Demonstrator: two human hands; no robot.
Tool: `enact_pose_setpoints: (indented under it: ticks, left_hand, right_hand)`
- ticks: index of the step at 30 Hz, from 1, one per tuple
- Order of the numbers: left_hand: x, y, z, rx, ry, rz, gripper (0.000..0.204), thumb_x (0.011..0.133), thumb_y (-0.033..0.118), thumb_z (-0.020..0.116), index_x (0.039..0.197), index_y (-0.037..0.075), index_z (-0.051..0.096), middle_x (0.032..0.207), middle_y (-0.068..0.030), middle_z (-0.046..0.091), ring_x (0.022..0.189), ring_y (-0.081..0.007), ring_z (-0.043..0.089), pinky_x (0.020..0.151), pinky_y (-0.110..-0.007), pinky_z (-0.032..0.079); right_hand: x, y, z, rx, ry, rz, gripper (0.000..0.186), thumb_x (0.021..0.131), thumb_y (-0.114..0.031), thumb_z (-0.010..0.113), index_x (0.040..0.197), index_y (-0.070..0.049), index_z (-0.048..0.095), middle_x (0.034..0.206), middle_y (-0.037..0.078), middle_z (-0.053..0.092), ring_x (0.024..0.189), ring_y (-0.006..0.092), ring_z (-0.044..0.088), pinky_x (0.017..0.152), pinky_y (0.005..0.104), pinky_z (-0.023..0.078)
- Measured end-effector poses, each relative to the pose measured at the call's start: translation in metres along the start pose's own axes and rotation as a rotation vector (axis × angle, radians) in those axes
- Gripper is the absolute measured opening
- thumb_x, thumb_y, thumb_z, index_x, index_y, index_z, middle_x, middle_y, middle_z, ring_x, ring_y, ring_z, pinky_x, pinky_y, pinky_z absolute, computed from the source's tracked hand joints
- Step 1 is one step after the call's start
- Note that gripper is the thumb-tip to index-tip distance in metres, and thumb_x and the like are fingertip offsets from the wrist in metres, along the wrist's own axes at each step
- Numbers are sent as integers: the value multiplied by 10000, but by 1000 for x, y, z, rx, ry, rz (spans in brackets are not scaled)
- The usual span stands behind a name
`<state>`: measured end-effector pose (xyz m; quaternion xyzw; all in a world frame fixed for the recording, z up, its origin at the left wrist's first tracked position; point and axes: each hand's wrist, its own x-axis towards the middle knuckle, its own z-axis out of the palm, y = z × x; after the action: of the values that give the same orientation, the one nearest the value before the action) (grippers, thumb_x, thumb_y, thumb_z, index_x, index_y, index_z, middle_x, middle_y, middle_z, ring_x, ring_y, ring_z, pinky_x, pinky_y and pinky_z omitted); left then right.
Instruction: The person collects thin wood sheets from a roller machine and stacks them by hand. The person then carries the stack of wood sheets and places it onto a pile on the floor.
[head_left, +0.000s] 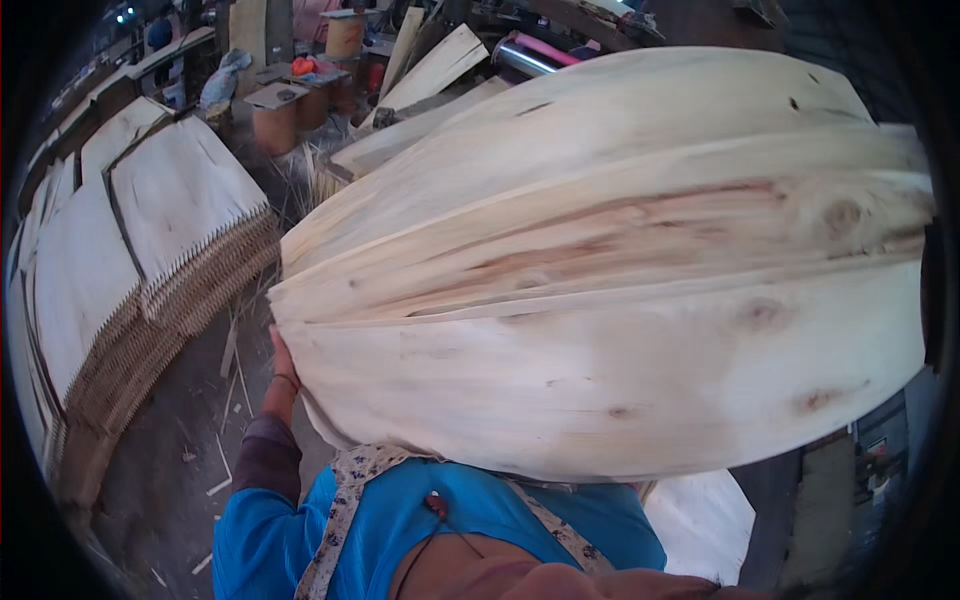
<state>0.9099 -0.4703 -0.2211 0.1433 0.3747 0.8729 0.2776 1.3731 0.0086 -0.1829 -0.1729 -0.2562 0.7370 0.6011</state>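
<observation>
Broad wood-veneer sheets [620,370], apparently layered, fill centre and right: best held level, both ends supported, as thin wood likely splits along grain; pale, smooth, knotted, brown-streaked. At left, veneer stacks [185,190], edges jagged. Left hand [284,361] against sheets' left edge, fingers partly hidden; cannot tell how far closed. Right hand unseen, hold unknown.

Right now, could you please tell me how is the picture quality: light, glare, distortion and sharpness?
In the head view, the fisheye lens bends the stacked sheets at left and blackens the corners; in the head view, glare streaks the metal roller; also in the head view, the large pale wood is bright with readable grain, while the far background looks dim and soft.
</observation>
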Motion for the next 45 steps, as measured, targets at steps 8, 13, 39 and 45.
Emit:
enact_pose_setpoints:
  ticks: [8,13,39,45]
  left_hand:
    - [25,5,-59,-78,-99,156,755,795,648,231,1269,68,323,1225,-71,434,1102,-236,433,932,-345,350]
    - [55,-6,-89,-109,26,301,732,795,640,268,1257,79,350,1214,-65,447,1076,-240,451,916,-345,365]
    - [218,-305,-157,-73,229,354,623,820,555,378,1231,87,384,1192,-57,453,1054,-203,424,911,-341,330]
    - [196,-253,-76,-74,379,152,643,847,526,337,1268,42,322,1278,-92,376,1171,-215,339,994,-314,231]
  right_hand:
    - [74,79,37,108,-92,1,502,832,-460,384,1147,-75,454,1152,85,489,1034,278,464,907,410,363]
    - [131,116,93,149,-173,-1,498,833,-455,386,1142,-72,458,1144,85,495,1027,278,469,904,408,367]
    - [294,318,52,331,-417,-133,443,837,-397,440,1092,-39,499,1060,69,551,938,238,526,856,347,413]
    - [292,332,82,159,-323,110,405,822,-375,504,1085,-67,502,1005,33,561,850,184,550,763,310,460]
